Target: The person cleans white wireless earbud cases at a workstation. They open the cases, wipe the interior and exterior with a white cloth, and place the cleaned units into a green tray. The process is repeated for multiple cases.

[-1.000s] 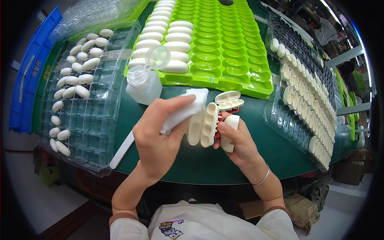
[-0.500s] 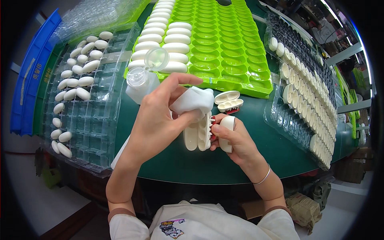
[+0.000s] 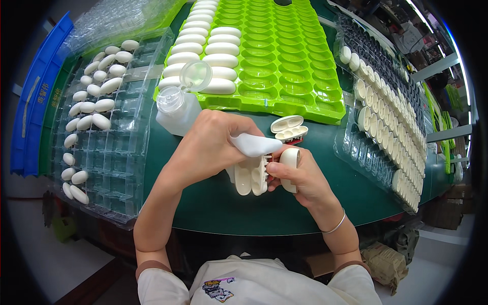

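My left hand [image 3: 211, 147] grips a white cloth [image 3: 254, 144] and presses its tip against the open white oval case [image 3: 254, 175]. That case is held open in my right hand [image 3: 297, 178], whose thumb rests on the case's lid [image 3: 290, 158]. Both hands work just above the green table [image 3: 218, 208], near its front edge. Another open white case [image 3: 288, 128] lies on the table just behind them. A small clear bottle [image 3: 175, 109] with its flip cap open stands left of my left hand.
A bright green tray [image 3: 295, 66] with rows of white oval cases sits behind. A clear plastic tray [image 3: 109, 147] with white cases lies at the left, and a dark tray [image 3: 386, 117] of white parts runs along the right. Blue crates [image 3: 35, 101] stand at far left.
My left hand has lifted the white cloth off the table and brought it right, onto the open case. My right hand has kept hold of the case.
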The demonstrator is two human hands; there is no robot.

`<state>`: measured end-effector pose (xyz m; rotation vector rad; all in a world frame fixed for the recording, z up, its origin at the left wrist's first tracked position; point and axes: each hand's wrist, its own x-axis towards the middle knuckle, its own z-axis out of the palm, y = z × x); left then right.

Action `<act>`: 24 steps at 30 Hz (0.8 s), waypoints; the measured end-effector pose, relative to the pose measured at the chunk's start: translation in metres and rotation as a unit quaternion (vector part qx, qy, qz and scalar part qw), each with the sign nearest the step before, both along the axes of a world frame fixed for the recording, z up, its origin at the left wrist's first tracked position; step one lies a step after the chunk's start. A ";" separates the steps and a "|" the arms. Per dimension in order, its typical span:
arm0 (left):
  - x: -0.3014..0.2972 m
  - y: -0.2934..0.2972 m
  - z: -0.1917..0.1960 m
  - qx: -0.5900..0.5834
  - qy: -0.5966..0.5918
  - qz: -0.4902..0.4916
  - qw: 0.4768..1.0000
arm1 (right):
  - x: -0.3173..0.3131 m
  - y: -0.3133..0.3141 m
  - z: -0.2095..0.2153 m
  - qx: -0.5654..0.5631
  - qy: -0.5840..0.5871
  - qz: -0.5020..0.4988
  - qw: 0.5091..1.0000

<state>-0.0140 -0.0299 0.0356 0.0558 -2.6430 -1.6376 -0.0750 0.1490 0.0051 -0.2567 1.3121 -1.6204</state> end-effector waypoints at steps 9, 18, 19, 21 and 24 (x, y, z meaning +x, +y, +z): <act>0.003 0.003 -0.007 0.043 0.022 0.048 0.998 | -0.001 -0.001 0.001 0.003 -0.016 -0.043 0.999; 0.004 -0.006 -0.007 0.021 0.170 0.164 0.972 | -0.009 0.006 0.000 -0.053 -0.123 -0.073 0.988; 0.003 -0.006 -0.012 -0.022 0.202 0.160 0.966 | -0.009 0.005 0.001 -0.053 -0.121 -0.074 0.988; 0.005 -0.005 -0.011 -0.030 0.196 0.181 0.963 | -0.008 0.004 0.001 -0.050 -0.116 -0.078 0.989; 0.009 0.005 -0.005 0.033 0.150 0.218 0.964 | -0.009 0.005 -0.002 -0.044 -0.098 -0.086 0.990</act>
